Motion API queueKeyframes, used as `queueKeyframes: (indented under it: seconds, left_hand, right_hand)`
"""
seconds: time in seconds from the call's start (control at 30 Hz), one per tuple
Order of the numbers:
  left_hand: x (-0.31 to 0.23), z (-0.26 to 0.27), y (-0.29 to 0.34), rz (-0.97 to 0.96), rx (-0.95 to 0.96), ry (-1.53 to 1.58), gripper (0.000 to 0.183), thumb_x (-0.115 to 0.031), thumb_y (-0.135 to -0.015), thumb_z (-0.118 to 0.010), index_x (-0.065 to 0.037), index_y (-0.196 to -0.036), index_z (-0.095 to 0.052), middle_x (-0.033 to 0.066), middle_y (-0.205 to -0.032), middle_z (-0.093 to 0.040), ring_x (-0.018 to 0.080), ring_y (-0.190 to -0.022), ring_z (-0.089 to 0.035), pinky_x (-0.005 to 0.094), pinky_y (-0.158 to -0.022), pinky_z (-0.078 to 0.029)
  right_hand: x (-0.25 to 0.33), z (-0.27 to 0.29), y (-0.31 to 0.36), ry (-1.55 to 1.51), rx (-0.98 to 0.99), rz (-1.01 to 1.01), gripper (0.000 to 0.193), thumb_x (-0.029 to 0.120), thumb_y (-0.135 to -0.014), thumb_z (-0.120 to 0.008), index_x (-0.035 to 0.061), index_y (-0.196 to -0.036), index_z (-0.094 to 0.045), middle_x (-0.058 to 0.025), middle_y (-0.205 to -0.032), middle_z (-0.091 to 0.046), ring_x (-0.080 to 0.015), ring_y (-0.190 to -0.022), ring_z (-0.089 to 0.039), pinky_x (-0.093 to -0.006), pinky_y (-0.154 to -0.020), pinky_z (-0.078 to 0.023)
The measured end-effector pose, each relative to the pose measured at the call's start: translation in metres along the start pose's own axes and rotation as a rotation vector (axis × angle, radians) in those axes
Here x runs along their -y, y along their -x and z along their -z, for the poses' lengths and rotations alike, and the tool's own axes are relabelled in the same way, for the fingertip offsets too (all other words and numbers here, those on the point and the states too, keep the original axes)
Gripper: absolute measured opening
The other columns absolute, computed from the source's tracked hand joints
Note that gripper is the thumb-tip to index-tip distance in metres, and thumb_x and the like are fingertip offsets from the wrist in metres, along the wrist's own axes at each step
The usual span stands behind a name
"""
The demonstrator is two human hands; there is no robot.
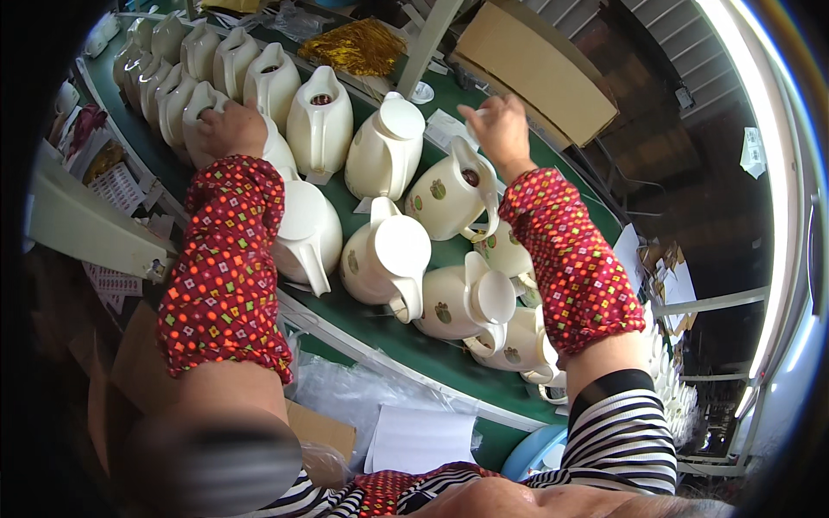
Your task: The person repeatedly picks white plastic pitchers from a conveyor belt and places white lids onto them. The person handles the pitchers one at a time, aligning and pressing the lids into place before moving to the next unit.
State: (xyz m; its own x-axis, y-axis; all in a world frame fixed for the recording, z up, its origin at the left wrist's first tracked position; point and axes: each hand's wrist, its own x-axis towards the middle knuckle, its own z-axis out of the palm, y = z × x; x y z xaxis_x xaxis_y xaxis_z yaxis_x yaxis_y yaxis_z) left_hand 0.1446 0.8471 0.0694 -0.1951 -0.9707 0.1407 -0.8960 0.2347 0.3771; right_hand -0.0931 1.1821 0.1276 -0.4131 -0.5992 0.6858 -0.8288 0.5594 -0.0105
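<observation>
Cream thermos jugs stand in rows on a green conveyor belt (443,361). At the far left, my left hand (231,131) has its fingers curled over the top of an open cream jug (197,136). My right hand (503,129) is raised beyond a lidless jug with a printed motif (445,197), its fingers pinched on a small whitish piece I cannot make out. Between my arms, a white lid (403,246) covers one printed jug, and another lidded jug (386,147) stands behind it. A plain lidded jug (308,226) is beside my left forearm.
Gold tinsel (354,47) and a cardboard box (535,65) lie beyond the belt. A metal post (429,45) rises at its far edge. Closer to me are white paper sheets (420,438), clear plastic (337,393) and a blue basin (528,451). More jugs stand at the right.
</observation>
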Motion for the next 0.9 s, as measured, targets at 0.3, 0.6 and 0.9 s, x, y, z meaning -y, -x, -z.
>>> queueKeyframes:
  seconds: [0.3,0.6,0.9]
  left_hand:
    - [0.001,0.016,0.006,0.006,0.002,-0.118,0.077,-0.066,-0.104,-0.032,-0.013,-0.158,-0.039,0.0249,-0.160,-0.035,0.0463,-0.146,-0.037,0.0698,-0.117,-0.024]
    - [-0.087,0.050,0.132,-0.884,-0.277,0.485,0.056,-0.039,-0.094,-0.070,-0.010,-0.141,-0.059,0.0225,-0.149,-0.046,0.0437,-0.137,-0.045,0.0564,-0.117,-0.033]
    - [-0.121,0.045,0.407,-1.492,0.584,0.501,0.064,-0.027,-0.087,-0.079,0.005,-0.137,-0.055,0.0257,-0.146,-0.051,0.0415,-0.147,-0.038,0.0533,-0.124,-0.029]
  right_hand:
    - [0.010,0.026,0.104,-0.193,0.216,0.165,0.038,0.015,-0.092,-0.072,-0.0049,-0.116,-0.051,-0.0314,-0.138,-0.052,-0.0479,-0.132,-0.048,-0.0525,-0.115,-0.039]
    - [-0.045,0.102,0.045,-0.079,0.535,-0.029,0.045,0.039,-0.099,-0.067,0.0022,-0.124,-0.065,-0.0244,-0.114,-0.071,-0.0428,-0.111,-0.067,-0.0467,-0.100,-0.052]
    - [-0.092,0.181,0.112,0.294,1.048,-0.172,0.091,0.068,-0.079,-0.077,0.0140,-0.149,-0.055,-0.0264,-0.121,-0.069,-0.0404,-0.110,-0.070,-0.0463,-0.093,-0.057]
